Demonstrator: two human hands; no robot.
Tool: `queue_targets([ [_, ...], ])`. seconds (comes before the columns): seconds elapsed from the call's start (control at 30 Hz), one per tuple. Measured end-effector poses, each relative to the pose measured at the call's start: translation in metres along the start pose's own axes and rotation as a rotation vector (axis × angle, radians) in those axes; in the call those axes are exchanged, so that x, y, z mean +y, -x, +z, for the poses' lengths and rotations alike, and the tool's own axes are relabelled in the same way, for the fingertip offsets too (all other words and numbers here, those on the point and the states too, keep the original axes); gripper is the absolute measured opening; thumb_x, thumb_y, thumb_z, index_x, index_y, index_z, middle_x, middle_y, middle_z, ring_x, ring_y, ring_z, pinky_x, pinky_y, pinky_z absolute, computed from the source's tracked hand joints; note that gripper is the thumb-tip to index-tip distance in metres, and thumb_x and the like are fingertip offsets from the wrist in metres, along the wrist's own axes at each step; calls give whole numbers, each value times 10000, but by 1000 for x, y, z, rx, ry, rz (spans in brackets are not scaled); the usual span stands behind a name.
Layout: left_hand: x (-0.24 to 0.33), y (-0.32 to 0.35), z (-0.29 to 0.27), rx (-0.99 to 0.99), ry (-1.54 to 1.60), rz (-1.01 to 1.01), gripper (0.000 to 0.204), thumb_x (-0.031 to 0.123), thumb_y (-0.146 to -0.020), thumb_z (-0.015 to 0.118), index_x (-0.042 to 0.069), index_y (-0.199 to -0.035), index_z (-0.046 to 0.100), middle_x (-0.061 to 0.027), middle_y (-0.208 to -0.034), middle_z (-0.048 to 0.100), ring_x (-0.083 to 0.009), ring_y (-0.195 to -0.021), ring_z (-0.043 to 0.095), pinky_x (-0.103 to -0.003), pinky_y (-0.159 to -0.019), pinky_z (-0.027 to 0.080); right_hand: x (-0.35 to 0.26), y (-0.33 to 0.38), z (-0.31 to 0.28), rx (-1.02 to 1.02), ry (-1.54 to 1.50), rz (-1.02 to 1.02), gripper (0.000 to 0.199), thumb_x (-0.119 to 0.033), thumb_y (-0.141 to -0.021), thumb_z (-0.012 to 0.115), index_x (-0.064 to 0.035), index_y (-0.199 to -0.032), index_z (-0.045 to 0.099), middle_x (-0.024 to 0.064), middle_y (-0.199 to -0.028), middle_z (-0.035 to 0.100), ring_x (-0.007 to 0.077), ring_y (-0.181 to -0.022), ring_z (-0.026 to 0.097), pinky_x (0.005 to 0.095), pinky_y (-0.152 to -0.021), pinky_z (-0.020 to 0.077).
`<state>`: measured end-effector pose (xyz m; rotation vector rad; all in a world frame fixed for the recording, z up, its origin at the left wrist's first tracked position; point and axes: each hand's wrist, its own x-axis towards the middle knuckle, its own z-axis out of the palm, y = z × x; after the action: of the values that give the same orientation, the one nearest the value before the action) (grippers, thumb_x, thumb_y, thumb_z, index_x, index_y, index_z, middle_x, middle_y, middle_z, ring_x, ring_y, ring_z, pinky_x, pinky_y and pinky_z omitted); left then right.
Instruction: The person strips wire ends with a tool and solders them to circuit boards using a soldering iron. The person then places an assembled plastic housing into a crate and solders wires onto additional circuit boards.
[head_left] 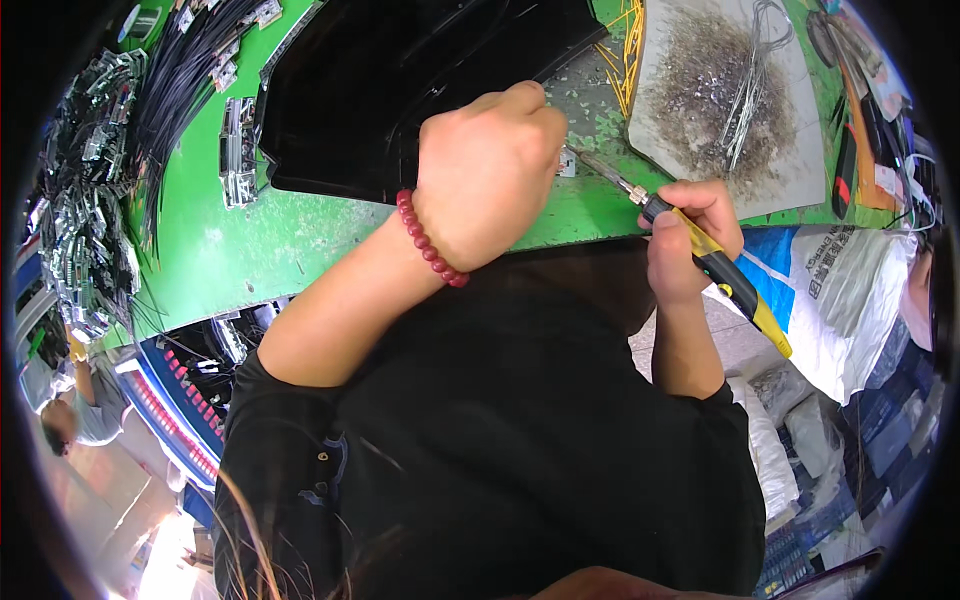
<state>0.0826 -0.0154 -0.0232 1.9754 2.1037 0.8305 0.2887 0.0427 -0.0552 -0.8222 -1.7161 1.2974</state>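
Soldering at the green surface (250, 240)

The right hand (690, 240) gripped a yellow-handled soldering iron (720, 275), its tip at a small part (566, 165) just beside the black tray (400, 90); the left hand (490, 175), fisted, pinned something there. Steadying both wrists on the edge would likely keep the tip true.

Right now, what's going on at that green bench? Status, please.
Left hand fisted over small part. Right hand grips yellow-black soldering iron, tip at the part. Black tray close behind.
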Motion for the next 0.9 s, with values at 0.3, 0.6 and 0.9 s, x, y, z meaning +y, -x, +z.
queue_targets([
  [0.3, 0, 0, 0, 1, 4, 2, 75, 61, -743, 652, 64, -699, 592, -47, -754, 565, -252, -666, 607, -355, -542, 479, 3, 0, 3, 62, -54, -72, 210, -152, -828, 629, 24, -899, 540, 95, -743, 589, 117, -594, 562, 229, -568, 460],
  [0.6, -1, 1, 0, -6, -9, -1, 63, 68, -741, 657, 70, -706, 604, -41, -759, 573, -243, -669, 614, -347, -544, 484, 0, -1, 0, -36, 55, -10, 204, -142, -822, 623, 24, -900, 535, 100, -750, 592, 118, -598, 566, 229, -561, 462],
  [0.9, 0, 1, 0, -2, -15, 6, 71, 63, -741, 650, 69, -697, 595, -46, -752, 567, -251, -665, 611, -354, -541, 483, 5, 1, 0, 33, 11, -58, 212, -146, -824, 629, 25, -901, 531, 96, -738, 589, 120, -594, 566, 229, -557, 458],
])
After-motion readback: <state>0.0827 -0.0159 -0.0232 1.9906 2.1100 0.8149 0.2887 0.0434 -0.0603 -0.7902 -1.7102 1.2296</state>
